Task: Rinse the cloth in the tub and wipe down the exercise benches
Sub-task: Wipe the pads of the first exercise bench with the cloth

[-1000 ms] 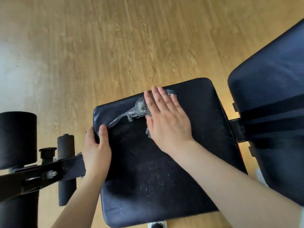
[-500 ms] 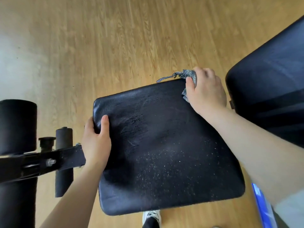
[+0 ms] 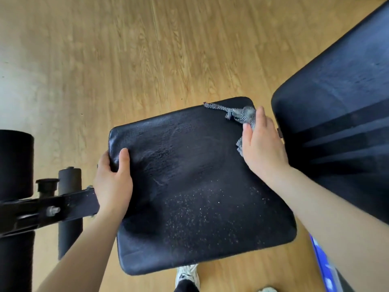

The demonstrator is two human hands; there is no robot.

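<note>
Our left grip (image 3: 113, 182) clamps the seat pad (image 3: 200, 175) edge to steady it; our right grip (image 3: 263, 144), closed round the cloth (image 3: 242, 115), presses its far corner.

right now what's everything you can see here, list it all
seat pad: one, black, centre, pale specks on its near half
back pad: one, black, right of the seat pad
cloth: one, grey patterned, far right corner of the seat pad
foam rollers: two, black, left
frame bar: one, black, left, running to the seat pad
floor: wooden, light brown, beneath everything
shoe: one, white, bottom edge
blue item: one, lower right, cannot tell what
left hand: grips the seat pad's left edge
right hand: holds the cloth on the pad
</note>
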